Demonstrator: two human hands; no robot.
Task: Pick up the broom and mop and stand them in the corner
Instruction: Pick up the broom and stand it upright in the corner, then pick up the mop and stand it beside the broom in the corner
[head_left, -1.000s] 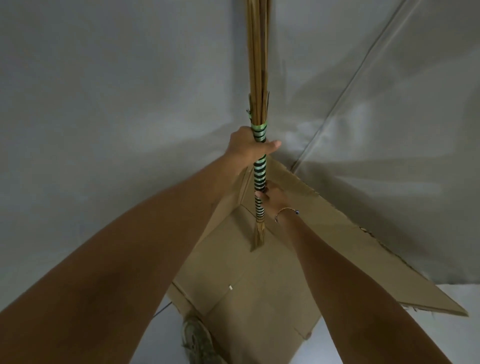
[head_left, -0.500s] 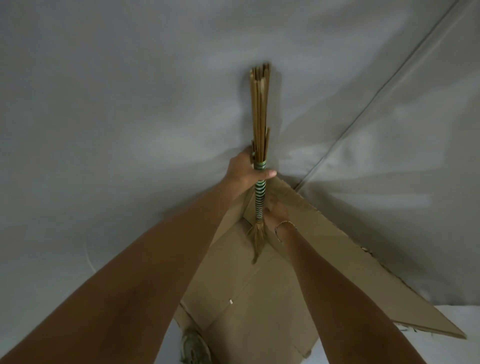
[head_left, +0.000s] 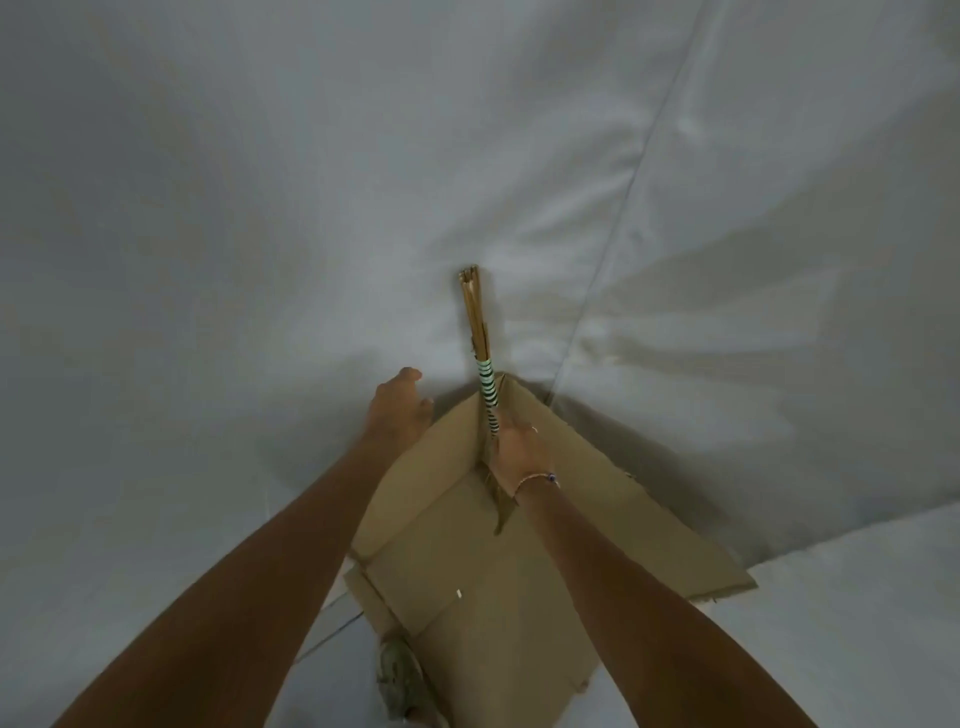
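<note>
Against the pale grey walls' corner, above flattened brown cardboard (head_left: 467, 545), the tan stick broom with green-and-black striped binding (head_left: 485, 384) stands nearly placed, right hand (head_left: 519, 449) gripping it, left hand (head_left: 400, 410) open and empty; no mop is visible.

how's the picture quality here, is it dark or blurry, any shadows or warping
Head view: dim, flat, greyish light, soft overall; the broom casts a faint shadow on the wall; darker shadow beside the cardboard; wide-angle lens bows the corner seam and stretches both forearms.
</note>
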